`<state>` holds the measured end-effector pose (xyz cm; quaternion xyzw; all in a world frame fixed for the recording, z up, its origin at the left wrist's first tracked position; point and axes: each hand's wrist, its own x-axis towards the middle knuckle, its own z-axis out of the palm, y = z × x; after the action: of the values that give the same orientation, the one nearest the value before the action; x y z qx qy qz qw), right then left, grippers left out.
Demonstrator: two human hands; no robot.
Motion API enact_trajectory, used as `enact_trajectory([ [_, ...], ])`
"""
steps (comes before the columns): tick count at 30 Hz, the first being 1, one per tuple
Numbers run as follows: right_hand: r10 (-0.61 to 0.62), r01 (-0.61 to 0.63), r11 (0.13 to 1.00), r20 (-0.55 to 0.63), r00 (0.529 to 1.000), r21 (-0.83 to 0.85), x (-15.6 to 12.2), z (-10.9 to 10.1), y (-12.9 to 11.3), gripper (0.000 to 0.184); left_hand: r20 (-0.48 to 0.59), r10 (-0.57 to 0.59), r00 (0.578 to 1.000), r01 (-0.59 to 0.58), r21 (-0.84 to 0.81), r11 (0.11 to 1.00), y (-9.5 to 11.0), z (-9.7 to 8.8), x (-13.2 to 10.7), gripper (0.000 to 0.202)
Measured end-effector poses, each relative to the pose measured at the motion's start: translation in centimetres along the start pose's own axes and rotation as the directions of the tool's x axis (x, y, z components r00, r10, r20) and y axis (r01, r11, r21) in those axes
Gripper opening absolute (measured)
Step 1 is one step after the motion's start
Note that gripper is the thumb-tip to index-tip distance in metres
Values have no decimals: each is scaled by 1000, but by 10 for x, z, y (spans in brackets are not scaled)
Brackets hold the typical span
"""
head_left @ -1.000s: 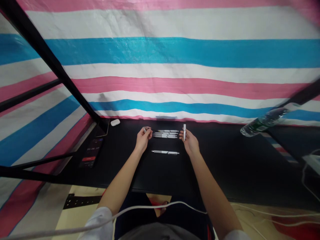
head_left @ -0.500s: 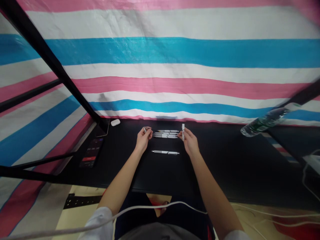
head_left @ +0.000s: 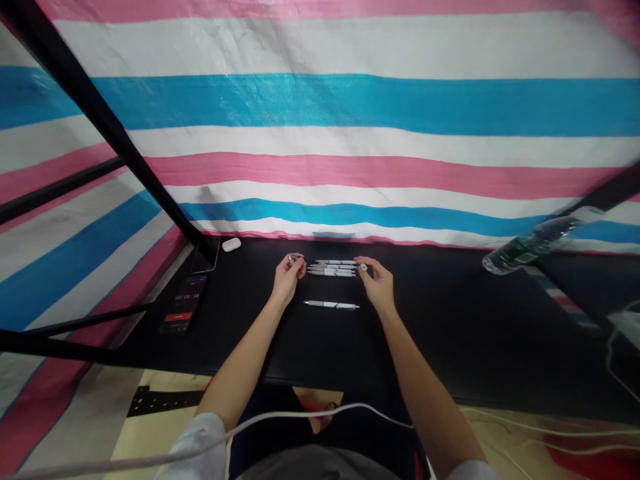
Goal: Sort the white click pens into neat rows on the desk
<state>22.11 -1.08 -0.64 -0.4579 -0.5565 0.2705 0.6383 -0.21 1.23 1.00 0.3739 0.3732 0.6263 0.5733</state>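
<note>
Several white pens (head_left: 333, 268) lie side by side on the black table (head_left: 450, 320), between my two hands. A single white pen (head_left: 331, 305) lies alone a little nearer to me. My left hand (head_left: 287, 278) is closed, pinching a small metal-tipped pen part at the left end of the row. My right hand (head_left: 376, 281) is closed round a short white pen barrel, now tipped toward the right end of the row.
A phone (head_left: 182, 305) with a lit screen lies at the table's left. A white earbud case (head_left: 231, 245) sits at the back left. A clear plastic bottle (head_left: 530, 244) lies at the right. Black frame bars (head_left: 95, 113) and a striped tarp surround the table.
My right hand has tilted the white barrel from upright down toward the row of pens and shifted slightly left. My left hand has stayed in place.
</note>
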Motion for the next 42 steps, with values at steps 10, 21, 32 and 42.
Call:
enact_trajectory([
  [10, 325, -330, 870, 78, 942, 367, 6, 1, 7, 46, 6, -1, 1000, 1, 10, 1000, -1, 0, 0, 26],
  [21, 289, -302, 940, 104, 952, 156, 1, 3, 4, 40, 16, 3, 1000, -3, 23, 1000, -1, -1, 0, 26],
  [32, -17, 212, 939, 581, 813, -270, -16, 16, -8, 17, 9, 2, 1000, -2, 13, 1000, -2, -2, 1, 26],
  [42, 8, 263, 904, 631, 776, -336, -13, 9, 0, 10, 10, 0, 1000, 0, 17, 1000, -3, -2, 1, 27],
])
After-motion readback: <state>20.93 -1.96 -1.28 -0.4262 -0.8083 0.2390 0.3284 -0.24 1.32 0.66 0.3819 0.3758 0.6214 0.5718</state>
